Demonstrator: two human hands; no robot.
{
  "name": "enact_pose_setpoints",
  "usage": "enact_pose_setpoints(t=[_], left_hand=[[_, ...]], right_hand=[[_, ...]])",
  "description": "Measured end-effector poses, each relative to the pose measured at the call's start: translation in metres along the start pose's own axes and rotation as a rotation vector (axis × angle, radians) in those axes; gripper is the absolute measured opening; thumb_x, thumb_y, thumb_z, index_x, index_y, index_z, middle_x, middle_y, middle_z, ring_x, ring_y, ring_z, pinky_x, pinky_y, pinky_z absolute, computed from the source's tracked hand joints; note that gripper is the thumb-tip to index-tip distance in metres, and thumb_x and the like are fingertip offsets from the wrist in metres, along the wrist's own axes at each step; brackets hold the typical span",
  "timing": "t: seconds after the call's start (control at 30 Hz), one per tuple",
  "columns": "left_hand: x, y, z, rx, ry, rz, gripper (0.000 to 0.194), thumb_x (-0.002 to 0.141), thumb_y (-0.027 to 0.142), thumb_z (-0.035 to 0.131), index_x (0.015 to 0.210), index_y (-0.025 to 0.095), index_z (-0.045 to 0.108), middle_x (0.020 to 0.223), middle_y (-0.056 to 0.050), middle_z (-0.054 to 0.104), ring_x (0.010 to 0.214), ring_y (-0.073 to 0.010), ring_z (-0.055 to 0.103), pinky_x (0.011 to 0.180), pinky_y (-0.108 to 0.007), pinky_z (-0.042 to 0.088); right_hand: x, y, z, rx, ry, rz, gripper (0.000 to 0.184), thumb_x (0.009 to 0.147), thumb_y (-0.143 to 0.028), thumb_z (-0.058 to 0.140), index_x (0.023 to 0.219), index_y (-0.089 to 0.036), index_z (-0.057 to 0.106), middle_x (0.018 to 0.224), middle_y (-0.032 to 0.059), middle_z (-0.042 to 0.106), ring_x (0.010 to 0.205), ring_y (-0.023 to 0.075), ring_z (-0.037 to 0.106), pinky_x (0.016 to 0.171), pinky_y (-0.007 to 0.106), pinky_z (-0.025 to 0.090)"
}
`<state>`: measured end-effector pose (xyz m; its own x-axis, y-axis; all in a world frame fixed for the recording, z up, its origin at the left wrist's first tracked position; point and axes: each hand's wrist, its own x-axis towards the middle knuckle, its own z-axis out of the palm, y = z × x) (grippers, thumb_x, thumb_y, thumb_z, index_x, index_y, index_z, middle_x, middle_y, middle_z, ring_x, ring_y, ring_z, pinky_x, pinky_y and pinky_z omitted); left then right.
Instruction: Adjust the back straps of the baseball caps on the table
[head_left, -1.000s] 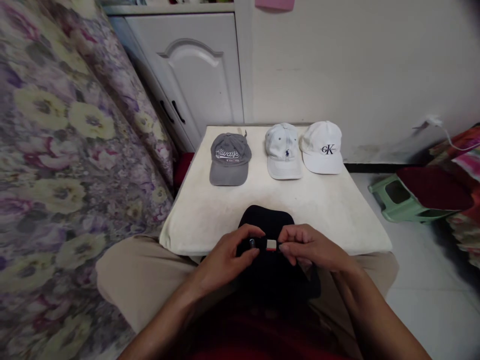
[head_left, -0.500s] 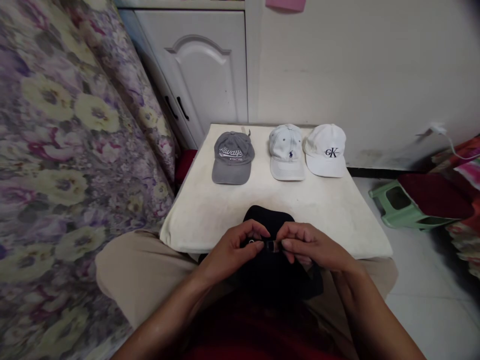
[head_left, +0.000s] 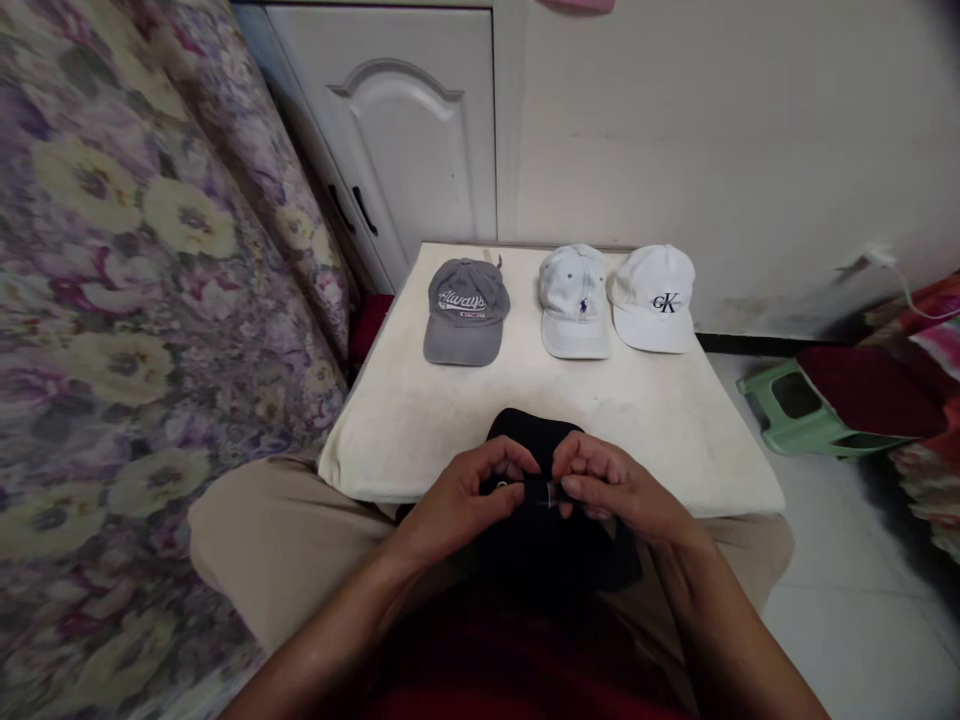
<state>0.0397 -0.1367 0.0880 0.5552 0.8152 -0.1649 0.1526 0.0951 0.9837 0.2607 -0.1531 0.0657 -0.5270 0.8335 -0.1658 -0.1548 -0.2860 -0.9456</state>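
A black cap (head_left: 536,545) lies over my lap at the table's near edge, its brim pointing away from me. My left hand (head_left: 480,490) pinches the left part of the cap's back strap, beside a small metal ring. Facing it, my right hand (head_left: 619,485) pinches the strap's other side, with a small buckle (head_left: 550,493) between the two hands. The exact finger contact is hard to make out against the dark fabric. Farther back lie a grey cap (head_left: 465,312), a pale blue cap (head_left: 575,302) and a white cap (head_left: 655,299).
The caps rest on a table with a cream cover (head_left: 405,420). A white cabinet (head_left: 420,130) stands behind it. A floral curtain (head_left: 150,330) hangs at the left, and a green stool (head_left: 795,405) stands on the floor at the right.
My right hand has shifted slightly left and up, closer to my left hand. Less of the strap shows between them. The other caps have stayed in place.
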Motion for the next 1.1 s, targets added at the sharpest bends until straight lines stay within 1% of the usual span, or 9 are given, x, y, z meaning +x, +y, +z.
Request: enact_pose_setpoints(t=[0.13, 0.3, 0.4, 0.5, 0.57, 0.73, 0.8, 0.9, 1.1], left_hand=[[-0.001, 0.001, 0.001, 0.009, -0.002, -0.013, 0.019, 0.08, 0.02, 0.062, 0.098, 0.021, 0.063, 0.082, 0.001, 0.059, 0.074, -0.0144, 0.053, 0.063, -0.024, 0.038], [-0.005, 0.006, -0.003, -0.003, -0.026, -0.001, 0.019, 0.09, 0.034, 0.058, 0.103, 0.022, 0.066, 0.084, 0.0, 0.062, 0.073, -0.0147, 0.054, 0.065, -0.025, 0.041], [-0.008, 0.007, -0.008, -0.022, -0.041, -0.002, 0.024, 0.094, 0.037, 0.052, 0.106, 0.023, 0.067, 0.091, -0.002, 0.065, 0.081, -0.0165, 0.057, 0.071, -0.027, 0.044], [-0.009, 0.005, -0.01, -0.084, -0.119, -0.016, 0.023, 0.09, 0.032, 0.059, 0.111, 0.024, 0.063, 0.091, -0.001, 0.064, 0.079, -0.0156, 0.057, 0.068, -0.026, 0.043], [-0.009, 0.003, -0.009, -0.111, -0.151, -0.019, 0.025, 0.087, 0.028, 0.064, 0.111, 0.024, 0.062, 0.087, 0.0, 0.063, 0.076, -0.0138, 0.056, 0.065, -0.024, 0.041], [-0.007, -0.002, -0.008, -0.104, -0.093, -0.002, 0.024, 0.085, 0.027, 0.067, 0.108, 0.023, 0.063, 0.086, 0.001, 0.061, 0.076, -0.0129, 0.054, 0.064, -0.023, 0.04], [-0.007, -0.003, -0.008, -0.093, -0.08, 0.004, 0.023, 0.085, 0.027, 0.067, 0.107, 0.023, 0.063, 0.086, 0.001, 0.061, 0.077, -0.0136, 0.055, 0.065, -0.024, 0.04], [-0.006, -0.004, -0.007, -0.079, -0.077, 0.011, 0.021, 0.086, 0.028, 0.066, 0.106, 0.023, 0.063, 0.088, 0.0, 0.061, 0.08, -0.0144, 0.055, 0.066, -0.024, 0.041], [-0.005, 0.001, -0.003, -0.052, -0.113, -0.021, 0.021, 0.086, 0.027, 0.065, 0.107, 0.022, 0.062, 0.087, 0.001, 0.06, 0.078, -0.0132, 0.053, 0.065, -0.023, 0.039]], right_hand=[[-0.001, 0.001, 0.004, 0.06, 0.001, -0.007, 0.023, 0.088, -0.038, 0.068, 0.095, -0.019, 0.056, 0.076, -0.0007, 0.061, 0.058, 0.0083, 0.054, 0.043, 0.017, 0.024], [-0.006, 0.0, 0.004, 0.079, 0.031, 0.019, 0.024, 0.089, -0.041, 0.067, 0.098, -0.02, 0.058, 0.082, 0.001, 0.062, 0.058, 0.008, 0.055, 0.04, 0.016, 0.024], [-0.006, 0.001, 0.004, 0.108, 0.031, 0.012, 0.022, 0.091, -0.04, 0.065, 0.098, -0.02, 0.059, 0.078, -0.0018, 0.058, 0.049, 0.0037, 0.044, 0.04, 0.015, 0.024], [-0.007, 0.001, 0.004, 0.141, 0.019, 0.013, 0.022, 0.092, -0.04, 0.063, 0.098, -0.019, 0.06, 0.077, -0.0033, 0.055, 0.047, 0.002, 0.037, 0.041, 0.015, 0.027], [-0.01, 0.002, 0.004, 0.138, 0.007, 0.028, 0.024, 0.093, -0.042, 0.063, 0.102, -0.02, 0.059, 0.08, -0.0024, 0.056, 0.049, 0.0033, 0.043, 0.042, 0.015, 0.033], [-0.028, 0.008, 0.003, 0.105, -0.083, 0.08, 0.029, 0.095, -0.043, 0.059, 0.11, -0.019, 0.055, 0.085, 0.003, 0.067, 0.054, 0.0081, 0.06, 0.051, 0.02, 0.046], [-0.035, 0.013, 0.002, 0.125, -0.086, 0.093, 0.028, 0.095, -0.043, 0.059, 0.106, -0.018, 0.055, 0.081, 0.0028, 0.068, 0.051, 0.0077, 0.06, 0.05, 0.02, 0.045], [-0.038, 0.017, 0.0, 0.119, -0.042, 0.129, 0.025, 0.093, -0.042, 0.062, 0.096, -0.017, 0.057, 0.069, -0.0012, 0.065, 0.041, 0.0033, 0.045, 0.042, 0.016, 0.034], [-0.032, 0.005, -0.003, -0.131, 0.06, 0.116, 0.025, 0.092, -0.041, 0.063, 0.085, -0.017, 0.06, 0.06, -0.0049, 0.054, 0.047, 0.005, 0.038, 0.044, 0.018, 0.025]])
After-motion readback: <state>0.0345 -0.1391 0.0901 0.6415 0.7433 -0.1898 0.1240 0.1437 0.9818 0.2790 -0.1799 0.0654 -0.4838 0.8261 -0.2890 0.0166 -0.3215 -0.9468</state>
